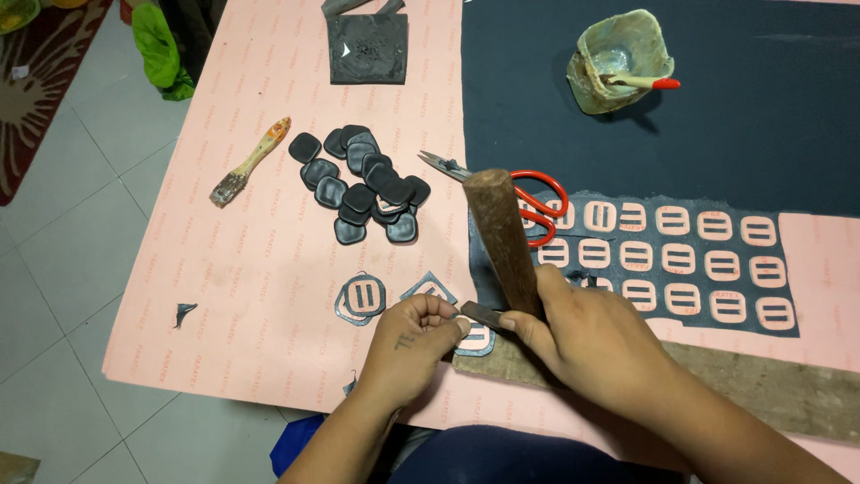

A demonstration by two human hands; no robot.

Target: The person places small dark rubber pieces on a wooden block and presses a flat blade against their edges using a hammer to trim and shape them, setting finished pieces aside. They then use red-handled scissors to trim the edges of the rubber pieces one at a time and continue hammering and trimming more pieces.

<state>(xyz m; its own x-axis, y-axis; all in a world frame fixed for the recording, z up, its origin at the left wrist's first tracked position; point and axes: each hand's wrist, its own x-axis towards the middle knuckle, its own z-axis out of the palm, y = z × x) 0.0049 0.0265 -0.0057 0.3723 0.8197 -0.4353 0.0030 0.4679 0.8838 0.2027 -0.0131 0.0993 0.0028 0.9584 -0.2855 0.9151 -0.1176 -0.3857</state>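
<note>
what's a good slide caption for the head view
Right hand grips a wooden-handled tool over a buckle piece steadied by the left hand.

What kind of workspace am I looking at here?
Likely a small handcraft workshop making covered buckles: a pile of black buckle pieces, a glue bowl, red scissors, and the right hand gripping a wooden-handled hammer.

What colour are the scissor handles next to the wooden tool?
The scissors have red handles, seen in the head view, partly hidden behind the wooden tool held by the right hand.
</note>
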